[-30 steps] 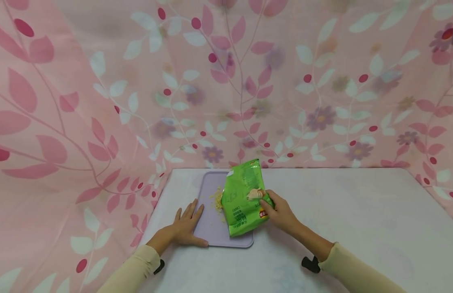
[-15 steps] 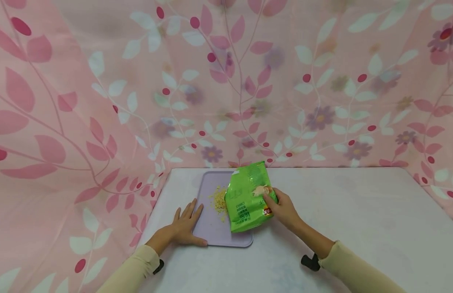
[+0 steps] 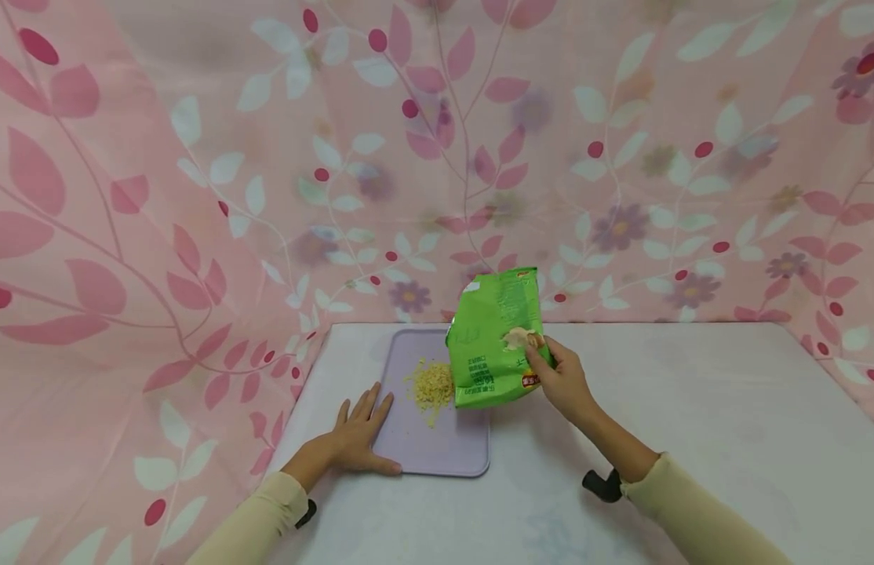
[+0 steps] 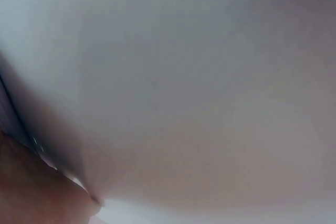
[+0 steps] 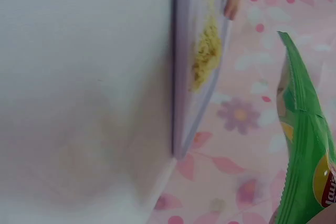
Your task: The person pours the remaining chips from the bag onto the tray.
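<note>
My right hand [image 3: 566, 378] pinches the right edge of a green snack bag [image 3: 497, 341], lifted above the right part of a pale purple tray [image 3: 437, 451]. The bag's left side faces the tray, and its printed front faces me. A heap of yellow crumbs [image 3: 433, 386] lies on the tray, just left of the bag. With fingers spread straight, my left hand [image 3: 362, 439] rests at the tray's left edge. In the right wrist view the bag [image 5: 304, 140] hangs at the right, apart from the crumbs [image 5: 207, 53]. The left wrist view is mostly blurred surface.
A white table [image 3: 663, 408] carries the tray on its left part and stretches out to the right. Pink floral cloth [image 3: 437, 157] hangs behind the table and along its left side. Black wrist straps [image 3: 602, 486] show at the sleeves.
My right hand has raised the bag and drawn it to the right. More of the yellow heap shows on the tray. My left hand has stayed in place.
</note>
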{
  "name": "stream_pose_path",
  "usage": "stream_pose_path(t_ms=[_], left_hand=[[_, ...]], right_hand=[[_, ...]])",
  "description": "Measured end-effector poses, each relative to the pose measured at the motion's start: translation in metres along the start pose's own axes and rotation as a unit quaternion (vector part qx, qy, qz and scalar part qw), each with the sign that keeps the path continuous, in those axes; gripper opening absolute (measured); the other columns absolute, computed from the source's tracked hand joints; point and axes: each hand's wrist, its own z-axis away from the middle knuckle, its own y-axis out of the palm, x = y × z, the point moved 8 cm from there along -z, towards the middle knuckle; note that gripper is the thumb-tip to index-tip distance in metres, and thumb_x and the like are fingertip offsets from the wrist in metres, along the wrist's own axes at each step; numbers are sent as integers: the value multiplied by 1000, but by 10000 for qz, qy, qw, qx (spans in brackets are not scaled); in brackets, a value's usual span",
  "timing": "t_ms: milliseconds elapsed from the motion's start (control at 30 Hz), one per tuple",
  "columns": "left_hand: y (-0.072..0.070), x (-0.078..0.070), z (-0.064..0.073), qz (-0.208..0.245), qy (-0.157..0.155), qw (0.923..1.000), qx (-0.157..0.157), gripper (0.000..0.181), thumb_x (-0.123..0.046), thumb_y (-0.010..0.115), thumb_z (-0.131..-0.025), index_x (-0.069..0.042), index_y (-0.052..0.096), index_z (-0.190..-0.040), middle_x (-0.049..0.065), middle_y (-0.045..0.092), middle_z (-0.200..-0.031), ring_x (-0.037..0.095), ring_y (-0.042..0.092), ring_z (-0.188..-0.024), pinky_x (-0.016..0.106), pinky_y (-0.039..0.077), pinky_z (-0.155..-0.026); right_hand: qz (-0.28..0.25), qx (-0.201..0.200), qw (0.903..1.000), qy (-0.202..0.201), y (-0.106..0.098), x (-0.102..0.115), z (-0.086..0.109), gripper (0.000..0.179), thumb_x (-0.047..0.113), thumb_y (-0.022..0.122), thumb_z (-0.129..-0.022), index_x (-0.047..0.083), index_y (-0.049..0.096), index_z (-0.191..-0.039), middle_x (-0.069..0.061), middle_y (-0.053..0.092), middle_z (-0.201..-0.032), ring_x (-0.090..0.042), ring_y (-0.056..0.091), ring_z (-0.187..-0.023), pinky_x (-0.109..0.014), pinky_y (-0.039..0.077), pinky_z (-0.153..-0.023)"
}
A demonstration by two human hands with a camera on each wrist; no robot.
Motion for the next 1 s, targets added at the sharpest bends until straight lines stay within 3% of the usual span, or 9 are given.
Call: stream_pose_path(t_ms=[67, 133, 267, 333, 567, 700, 833, 933, 1000], left_hand=[[-1, 0, 0, 3, 2, 10000, 0, 136, -87, 64, -62, -13, 6, -160, 18, -11, -166, 40, -2, -153, 68, -1, -116], [-1, 0, 0, 13, -3, 10000, -10, 136, -87, 65, -62, -13, 7, -160, 18, -11, -166, 40, -1, -153, 67, -1, -116], [2, 0, 1, 51, 5, 10000, 47, 135, -86, 65, -63, -12, 7, -160, 20, -10, -165, 41, 0, -153, 68, -1, -115], [4, 0, 1, 25, 14, 9999, 97, 135, -86, 64, -64, -12, 7, -160, 20, -11, -165, 41, 0, -153, 69, -1, -115], [0, 0, 1, -1, -59, 10000, -21, 134, -86, 65, -63, -14, 8, -160, 19, -10, -166, 40, 0, -153, 68, -1, -116], [1, 0, 1, -39, -73, 9999, 78, 134, -86, 64, -64, -15, 7, -160, 18, -11, -166, 40, -1, -153, 68, -1, -116], [0, 0, 1, -36, -75, 9999, 74, 134, -86, 64, -64, -15, 6, -160, 18, -11, -166, 40, -1, -153, 68, -1, -116], [-1, 0, 1, -12, -46, 10000, 36, 134, -86, 65, -64, -14, 6, -160, 19, -11, -166, 40, 0, -153, 68, 0, -116], [0, 0, 0, -7, -17, 10000, 34, 134, -86, 65, -64, -13, 5, -160, 19, -12, -165, 41, 0, -153, 68, 0, -115]], right_hand=[[-151, -120, 9998, -56, -3, 2, -1, 20, 12, 55, -101, -6, 64, -105, -12, 59, -72, -7, 52, -61, -23, 44, -52], [-89, 40, 9999, -33, 2, -2, 1, 19, 12, 55, -101, -5, 65, -104, -9, 61, -74, -6, 54, -63, -23, 46, -54], [663, 907, 9936, 153, 25, -14, 15, 18, 18, 56, -101, 2, 64, -97, -3, 58, -72, -6, 52, -63, -23, 45, -58], [969, 1120, 9888, 196, 33, -19, 21, 17, 20, 58, -101, 6, 62, -93, -1, 55, -71, -6, 50, -63, -23, 43, -58], [1118, 960, 9891, 19, 35, -16, 21, 14, 20, 58, -100, 9, 61, -92, -1, 54, -73, -8, 49, -65, -24, 43, -59], [1180, 828, 9895, -68, 31, -10, 18, 13, 19, 59, -100, 8, 63, -95, -1, 55, -74, -7, 49, -64, -24, 44, -57], [1320, 477, 9855, -957, 23, 14, 13, 11, 11, 61, -98, 7, 61, -88, -1, 54, -74, -5, 46, -59, -22, 42, -50], [1510, 345, 9677, -1991, 21, 39, 10, 14, 2, 64, -93, 8, 58, -83, 0, 52, -75, -4, 45, -61, -20, 40, -49], [1584, 379, 9562, -2434, 21, 53, 10, 16, -2, 65, -91, 9, 58, -82, 1, 53, -78, -4, 45, -64, -19, 40, -51]])
